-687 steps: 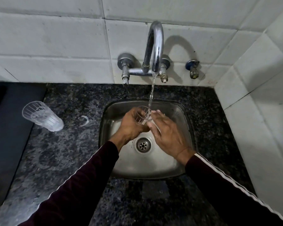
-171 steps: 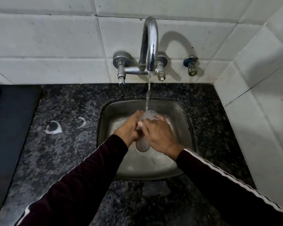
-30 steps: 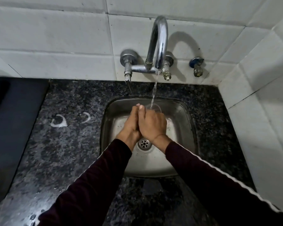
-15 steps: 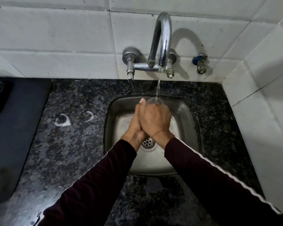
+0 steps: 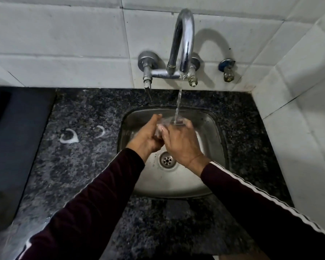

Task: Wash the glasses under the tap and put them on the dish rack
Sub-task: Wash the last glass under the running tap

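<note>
A clear glass [image 5: 170, 122] sits between both my hands over the steel sink [image 5: 210, 128], mostly hidden by my fingers. My left hand [image 5: 147, 136] grips it from the left and my right hand [image 5: 179, 142] wraps it from the right. Water runs from the chrome tap [image 5: 184, 42] in a thin stream [image 5: 178, 102] onto the glass near my right fingertips. No dish rack shows in this view.
Dark speckled granite counter [image 5: 83, 166] surrounds the sink, with two white ring marks [image 5: 69, 136] left of it. A dark mat [image 5: 17, 147] lies at the far left. White tiled walls close the back and right side. The drain [image 5: 167, 160] is below my hands.
My hands have parted slightly and turned around the glass; the left hand has dropped lower and to the left. Water keeps running.
</note>
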